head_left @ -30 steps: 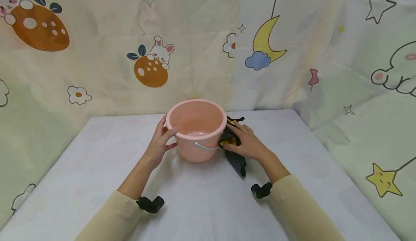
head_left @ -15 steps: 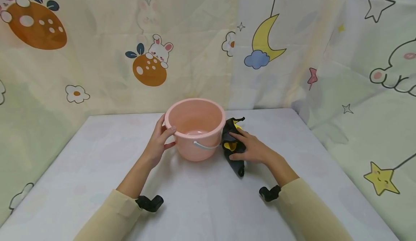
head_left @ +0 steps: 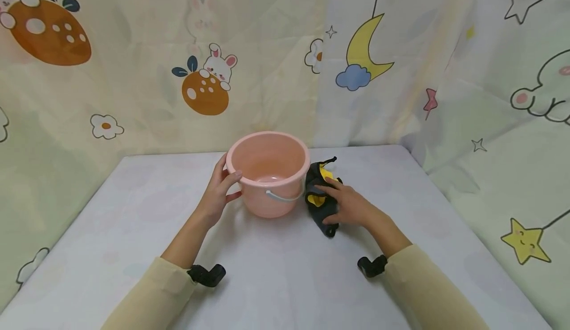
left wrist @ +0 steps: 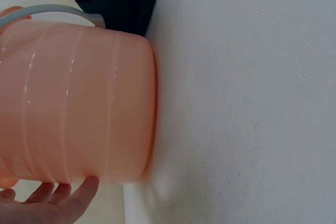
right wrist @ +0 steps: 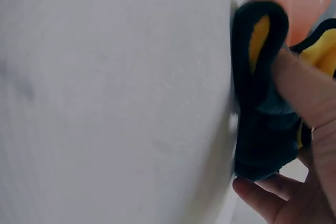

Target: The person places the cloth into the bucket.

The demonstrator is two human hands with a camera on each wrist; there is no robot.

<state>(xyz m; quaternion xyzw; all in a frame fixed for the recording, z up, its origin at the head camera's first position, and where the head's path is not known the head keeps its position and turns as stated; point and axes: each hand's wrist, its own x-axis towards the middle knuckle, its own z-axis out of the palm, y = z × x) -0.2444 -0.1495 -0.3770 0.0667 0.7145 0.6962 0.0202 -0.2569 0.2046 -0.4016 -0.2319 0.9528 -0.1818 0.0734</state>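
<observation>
A pink bucket (head_left: pixel 272 202) stands upright on the white table, its pale handle (head_left: pixel 281 198) hanging down in front. At its left side my left hand (head_left: pixel 217 195) holds it, with the thumb near the rim and the other fingers along the outer wall. In the left wrist view those fingers touch the bucket's ribbed side (left wrist: pixel 79 103). To the right of the bucket lies a bunched, dark grey and yellow cloth (head_left: pixel 322 213) with black edging. My right hand (head_left: pixel 355 206) grips it, and the right wrist view has the cloth (right wrist: pixel 268 142) between thumb and fingers.
The white table (head_left: pixel 267 280) reaches back to a cartoon-printed curtain (head_left: pixel 267 87), which also runs along the right and left sides. A black wrist device (head_left: pixel 207 275) sits on the left sleeve, another (head_left: pixel 372 266) on the right.
My right hand has moved right, away from the bucket's wall, and the cloth has shifted slightly with it. The left hand and bucket stay in place.
</observation>
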